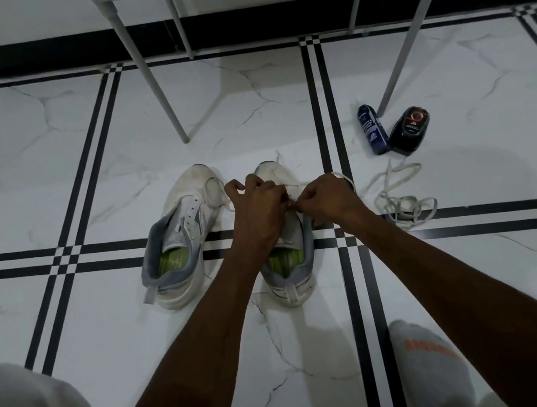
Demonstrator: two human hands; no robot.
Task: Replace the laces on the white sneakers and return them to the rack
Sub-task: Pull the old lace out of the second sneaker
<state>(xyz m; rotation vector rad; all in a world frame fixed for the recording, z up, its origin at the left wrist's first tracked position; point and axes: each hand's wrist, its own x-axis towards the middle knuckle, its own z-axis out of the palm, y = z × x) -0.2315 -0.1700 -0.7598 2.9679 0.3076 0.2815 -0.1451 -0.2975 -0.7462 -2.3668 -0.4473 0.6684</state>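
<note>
White sneakers point(227, 236) are set side by side on the tiled floor point(48, 147), toes pointing away from the camera. Left sneaker point(179, 239) is untouched, eyelets bare, green insole visible. Right sneaker point(289, 255) is being worked on: its tongue is raised and largely covered by both hands.

Left hand point(256, 210) is curled over the upper of the right sneaker, fingertips pinched together on what looks like a white lace point(225, 197) trailing toward the left sneaker. Right hand point(326, 199) is closed too, pinching a white lace end at the eyelet row; a lace loop point(346, 179) is seen passing over its knuckles. The exact eyelet cannot be told, it is hidden by the fingers.

A loose lace pile point(403, 199) is lying on the floor just right of the right hand. Beyond it, a blue spray can point(372, 130) is lying beside a black polish bottle point(409, 130), touching or nearly so, near a white furniture leg point(409, 38). Another leg point(150, 72) is planted beyond the left sneaker. A white sock point(428, 363) with orange lettering is seen at bottom right.
</note>
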